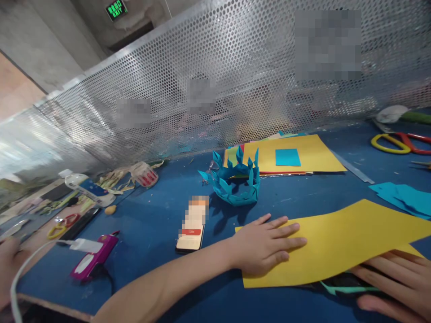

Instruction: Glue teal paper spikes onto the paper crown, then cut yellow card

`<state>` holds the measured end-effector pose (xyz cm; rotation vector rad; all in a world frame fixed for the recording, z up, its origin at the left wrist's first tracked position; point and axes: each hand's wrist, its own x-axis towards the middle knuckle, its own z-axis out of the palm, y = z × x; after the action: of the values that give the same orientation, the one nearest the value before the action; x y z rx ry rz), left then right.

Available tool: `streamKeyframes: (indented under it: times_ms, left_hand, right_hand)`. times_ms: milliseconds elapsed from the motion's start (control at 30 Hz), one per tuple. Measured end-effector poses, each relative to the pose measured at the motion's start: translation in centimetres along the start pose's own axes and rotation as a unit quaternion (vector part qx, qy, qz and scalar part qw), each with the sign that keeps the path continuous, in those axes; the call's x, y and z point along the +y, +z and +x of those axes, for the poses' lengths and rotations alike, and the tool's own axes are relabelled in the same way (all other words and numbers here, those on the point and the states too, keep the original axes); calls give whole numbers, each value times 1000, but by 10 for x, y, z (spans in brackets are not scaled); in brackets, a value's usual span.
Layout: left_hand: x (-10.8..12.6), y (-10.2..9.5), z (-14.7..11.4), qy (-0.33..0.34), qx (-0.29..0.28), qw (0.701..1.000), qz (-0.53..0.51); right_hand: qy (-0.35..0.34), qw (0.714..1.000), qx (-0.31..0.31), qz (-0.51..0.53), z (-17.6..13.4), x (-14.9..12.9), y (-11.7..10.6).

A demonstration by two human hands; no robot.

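Your left hand [266, 244] lies open, flat on the yellow paper [336, 242]. Your right hand [393, 280] sits under the sheet's lifted edge w/ fingers loosely open on scissors [346, 287]; paper crown [235, 181] just beyond left.

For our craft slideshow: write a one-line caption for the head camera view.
Left hand flat on yellow paper, right hand lifting its near edge, beside a blue paper crown.
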<state>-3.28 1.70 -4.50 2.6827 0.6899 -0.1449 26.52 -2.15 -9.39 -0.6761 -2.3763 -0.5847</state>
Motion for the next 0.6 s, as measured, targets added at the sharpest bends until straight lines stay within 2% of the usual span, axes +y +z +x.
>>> streamKeyframes:
  times_ms: [100, 200, 600]
  left_hand:
    - [-1, 0, 0, 2, -6, 1000, -1]
    - [-3, 1, 0, 10, -1, 1000, 1]
    - [-4, 2, 2, 13, 6, 1000, 9]
  right_hand:
    - [-59, 997, -30, -43, 4, -3, 1]
    - [-71, 996, -27, -40, 0, -1, 1]
    - [-35, 999, -24, -13, 5, -15, 13]
